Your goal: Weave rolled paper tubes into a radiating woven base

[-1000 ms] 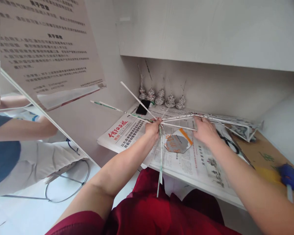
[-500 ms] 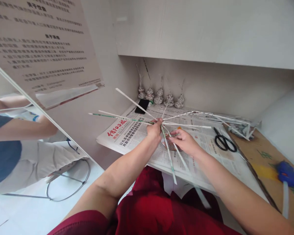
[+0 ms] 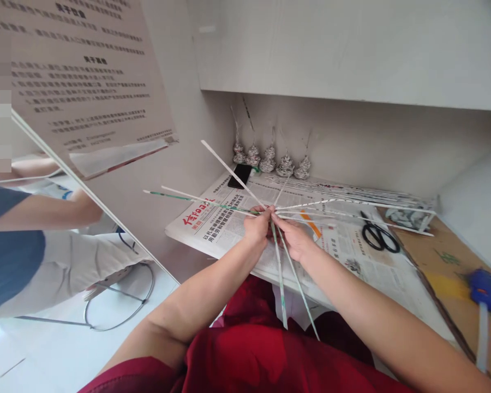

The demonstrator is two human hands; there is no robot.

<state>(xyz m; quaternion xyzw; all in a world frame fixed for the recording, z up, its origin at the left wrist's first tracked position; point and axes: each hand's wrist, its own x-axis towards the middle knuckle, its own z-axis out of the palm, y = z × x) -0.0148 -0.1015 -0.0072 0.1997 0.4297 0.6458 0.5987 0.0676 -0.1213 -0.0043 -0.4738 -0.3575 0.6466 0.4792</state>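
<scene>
Both hands at frame centre, above the newspaper [image 3: 225, 224] spread on the surface [image 3: 427, 311]. Left hand [image 3: 257, 225] clamped on the paper strips [image 3: 280, 281] where they cross; right hand [image 3: 292, 236] meets it there, fingertips together on the same crossing. Exact finger placement too small to make out. Strips fan outward: some to upper left, some to the right, two down toward the lower edge, over the red clothing.

Step in hand, as I judge it: arranging and securing strips at the hub. Next move seems to call for a firm left pinch, so the spokes don't slip, while the right works a single strip.

Black scissors [image 3: 379, 238] right of the hands, apart from them. Five coiled paper pieces [image 3: 268, 158] stand along the back, upper centre.
</scene>
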